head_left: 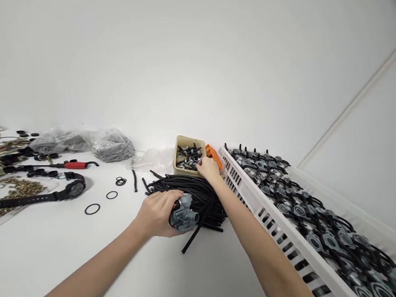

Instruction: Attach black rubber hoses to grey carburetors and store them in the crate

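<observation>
My left hand (158, 214) is closed around a small grey metal carburetor body (183, 214), holding it over a pile of short black rubber hoses (198, 193) on the white table. My right hand (207, 167) reaches into a small tan box (182, 143) of black and silver fittings, fingers curled at the box's right edge. What those fingers hold, if anything, is hidden.
A long white slatted crate (283, 233) full of several grey carburetors with black hoses runs along the right. An orange tool (213, 152) lies beside the box. To the left lie black O-rings (92, 208), a black wristwatch (72, 188), a red-handled tool (75, 165), bagged parts (112, 145) and brass pieces (16, 189).
</observation>
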Available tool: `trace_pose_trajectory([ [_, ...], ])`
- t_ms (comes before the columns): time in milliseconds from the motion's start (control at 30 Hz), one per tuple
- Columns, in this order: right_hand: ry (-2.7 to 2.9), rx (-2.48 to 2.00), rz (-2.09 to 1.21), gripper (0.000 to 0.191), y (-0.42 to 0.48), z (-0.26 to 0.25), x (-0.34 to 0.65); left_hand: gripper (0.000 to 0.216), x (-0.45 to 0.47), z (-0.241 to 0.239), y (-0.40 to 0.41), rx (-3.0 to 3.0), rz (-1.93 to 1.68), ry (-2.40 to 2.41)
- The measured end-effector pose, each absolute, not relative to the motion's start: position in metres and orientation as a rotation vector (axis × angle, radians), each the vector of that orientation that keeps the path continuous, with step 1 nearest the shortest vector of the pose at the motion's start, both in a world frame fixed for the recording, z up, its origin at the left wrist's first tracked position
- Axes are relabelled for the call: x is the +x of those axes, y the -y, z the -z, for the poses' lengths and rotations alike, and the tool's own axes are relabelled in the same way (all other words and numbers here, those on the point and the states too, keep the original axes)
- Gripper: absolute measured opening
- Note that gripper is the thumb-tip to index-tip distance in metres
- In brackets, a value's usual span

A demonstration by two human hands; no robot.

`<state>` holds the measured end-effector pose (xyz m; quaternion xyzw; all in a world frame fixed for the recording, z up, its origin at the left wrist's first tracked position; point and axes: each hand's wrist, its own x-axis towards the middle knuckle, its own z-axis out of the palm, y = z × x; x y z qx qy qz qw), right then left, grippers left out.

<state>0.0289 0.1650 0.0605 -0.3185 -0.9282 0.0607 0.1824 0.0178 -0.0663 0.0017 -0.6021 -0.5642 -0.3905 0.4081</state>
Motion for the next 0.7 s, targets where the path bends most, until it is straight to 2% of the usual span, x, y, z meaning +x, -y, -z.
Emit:
trace_pose_trajectory([
  [333, 2.705, -1.062, -0.134, 0.024, -0.179, -0.046, -0.009, 0.060, 0.019, -0.002, 0.064, -1.514, 1.078, 1.414],
  [600, 2.449, -0.889, -0.432, 0.009, -0.183, -0.056, 0.011, 0.059, 0.018, 0.002, 0.064, -1.509, 1.075, 1.476],
  [700, 2.288, -0.725, -0.650, 0.014, -0.181, -0.058, 0.030, 0.060, 0.018, 0.001, 0.065, -1.487, 1.079, 1.504],
])
